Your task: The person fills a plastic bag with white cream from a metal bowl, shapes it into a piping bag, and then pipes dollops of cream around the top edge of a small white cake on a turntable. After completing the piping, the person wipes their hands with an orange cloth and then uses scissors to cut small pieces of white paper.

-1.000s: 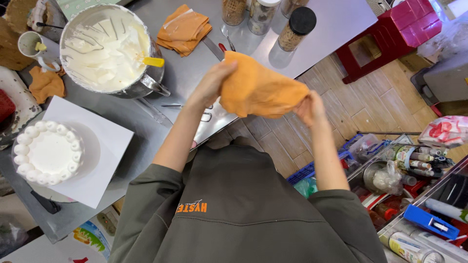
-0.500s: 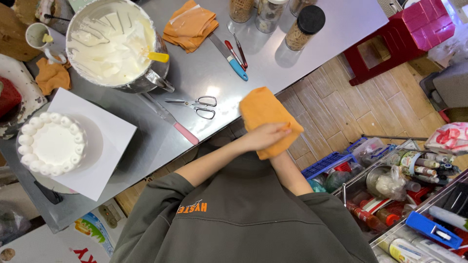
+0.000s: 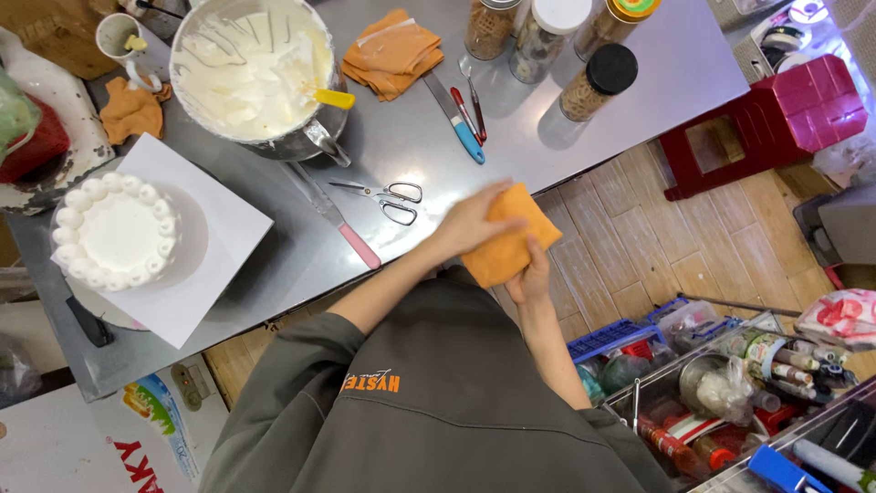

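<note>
Both my hands hold an orange cloth [image 3: 500, 263] at the near edge of the steel table [image 3: 511, 137]. My left hand [image 3: 470, 224] lies on top of the cloth, fingers closed over it. My right hand [image 3: 531, 279] grips it from below, just off the table edge. The cloth is folded into a small pad between them. Scissors [image 3: 391, 196] lie just left of my left hand. A pink-handled spatula [image 3: 336, 222] lies beside the scissors.
A steel bowl of white cream [image 3: 255, 68] with a yellow scraper stands at the back. A white cake [image 3: 114, 233] sits on a white board at left. Folded orange cloths [image 3: 392, 50], a blue-handled knife [image 3: 456, 119] and jars [image 3: 584, 82] stand behind. A red stool [image 3: 766, 119] and crates [image 3: 730, 383] are on the floor at right.
The cloth was held up and spread over the table. It has come down to the table edge, folded smaller, with both hands closing together on it.
</note>
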